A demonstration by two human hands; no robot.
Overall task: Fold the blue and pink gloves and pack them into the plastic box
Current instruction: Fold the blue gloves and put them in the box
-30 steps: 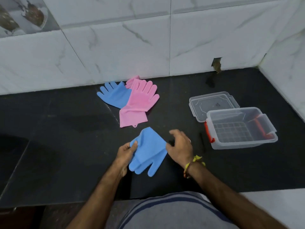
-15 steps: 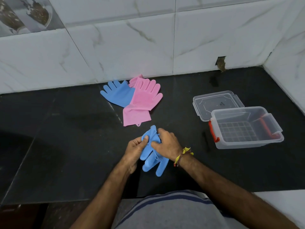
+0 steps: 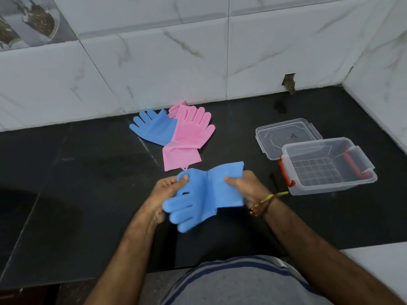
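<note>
A blue glove [image 3: 204, 194] is lifted above the black counter, stretched between both hands. My left hand [image 3: 164, 194] grips its palm end, the fingers hanging toward me. My right hand [image 3: 246, 187] grips the cuff end. Farther back lie a second blue glove [image 3: 152, 126] and a pink glove [image 3: 187, 137] that overlaps it; another pink glove peeks out underneath. The clear plastic box [image 3: 326, 183] with red latches stands open at the right, nothing inside.
The box's clear lid [image 3: 286, 133] lies flat just behind the box. The black counter [image 3: 77, 172] meets a white tiled wall at the back and on the right. Its front edge is close to my body.
The blue glove was bunched between my hands; now it is raised and spread open, my right hand pulling the cuff to the right.
</note>
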